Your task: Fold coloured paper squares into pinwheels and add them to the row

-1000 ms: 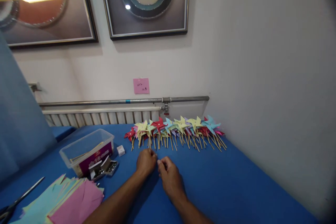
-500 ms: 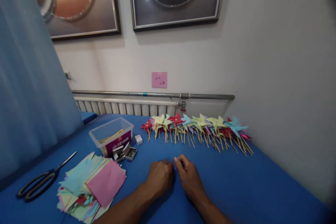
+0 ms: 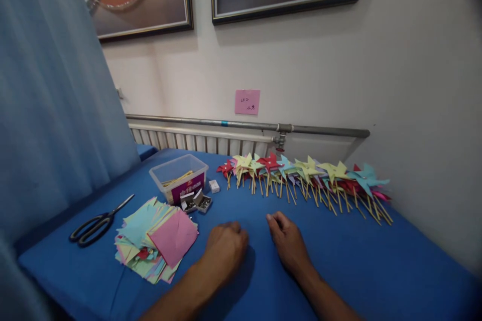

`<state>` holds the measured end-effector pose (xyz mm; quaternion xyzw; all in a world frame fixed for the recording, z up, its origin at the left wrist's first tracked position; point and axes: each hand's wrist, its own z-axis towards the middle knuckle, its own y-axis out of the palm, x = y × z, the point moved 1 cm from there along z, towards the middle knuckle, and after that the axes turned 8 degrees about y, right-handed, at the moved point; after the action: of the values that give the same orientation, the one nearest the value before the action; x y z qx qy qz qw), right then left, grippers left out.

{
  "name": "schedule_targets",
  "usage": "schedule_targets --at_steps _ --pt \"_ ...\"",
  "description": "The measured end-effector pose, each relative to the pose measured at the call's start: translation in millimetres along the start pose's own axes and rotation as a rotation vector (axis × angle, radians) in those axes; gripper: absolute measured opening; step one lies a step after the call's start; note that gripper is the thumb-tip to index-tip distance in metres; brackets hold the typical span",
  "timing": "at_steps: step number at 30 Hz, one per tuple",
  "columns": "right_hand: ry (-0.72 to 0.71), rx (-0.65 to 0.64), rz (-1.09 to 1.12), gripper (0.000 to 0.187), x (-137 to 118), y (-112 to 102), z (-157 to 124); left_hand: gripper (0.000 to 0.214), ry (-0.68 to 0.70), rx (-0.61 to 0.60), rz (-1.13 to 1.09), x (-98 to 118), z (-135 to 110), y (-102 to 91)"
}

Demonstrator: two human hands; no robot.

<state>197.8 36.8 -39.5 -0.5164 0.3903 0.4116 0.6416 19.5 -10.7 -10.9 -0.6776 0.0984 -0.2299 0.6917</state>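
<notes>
My left hand point(image 3: 228, 243) is closed in a loose fist just above the blue table, fingers curled down and nothing showing in it. Apart from it, my right hand point(image 3: 288, 241) rests closed on the cloth, thumb against the curled index finger, with no object visible. Left of my left hand lies a messy pile of coloured paper squares point(image 3: 175, 238), a pink one on top. Behind the pile, two small open boxes of metal pins point(image 3: 204, 202) sit against a clear plastic tub point(image 3: 188, 190) holding thin wooden sticks.
A long row of finished paper pinwheels point(image 3: 309, 169) on sticks lies along the back right. Black-handled scissors point(image 3: 96, 226) lie at the left. A small white box point(image 3: 214, 186) stands beside the tub. A blue curtain point(image 3: 64, 85) hangs left; a pipe point(image 3: 324, 131) runs along the wall.
The view has tilted down and turned left, so the table things appear shifted right. My hands have moved farther apart; both remain closed.
</notes>
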Motion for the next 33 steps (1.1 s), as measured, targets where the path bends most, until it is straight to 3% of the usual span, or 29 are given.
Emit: schedule_targets --at_steps 3,7,11,15,21,27,30,33 --pt "0.011 -0.005 -0.005 0.039 2 1 1 0.028 -0.171 0.143 0.068 -24 -45 1.1" --pt "0.024 -0.029 -0.022 0.038 4 2 2 0.033 -0.343 0.478 0.332 -64 -102 2.7" --pt "0.033 -0.045 -0.045 0.039 6 1 4 0.051 -0.356 0.536 0.496 -86 -126 8.4" --pt "0.037 -0.063 -0.058 0.040 8 1 4 0.043 -0.314 0.543 0.548 -90 -126 16.7" --pt "0.025 -0.055 -0.073 0.039 7 1 4 0.023 -0.215 0.677 0.560 -93 -130 21.2" --pt "0.024 -0.068 -0.048 0.038 1 1 0 0.022 -0.157 0.809 0.517 -87 -130 0.5" --pt "0.025 -0.105 0.007 0.039 -1 3 -2 0.023 -0.127 0.881 0.367 -77 -112 -19.2" --pt "0.036 -0.203 0.174 0.040 1 8 -1 0.023 -0.100 0.870 0.053 -61 -70 -33.1"
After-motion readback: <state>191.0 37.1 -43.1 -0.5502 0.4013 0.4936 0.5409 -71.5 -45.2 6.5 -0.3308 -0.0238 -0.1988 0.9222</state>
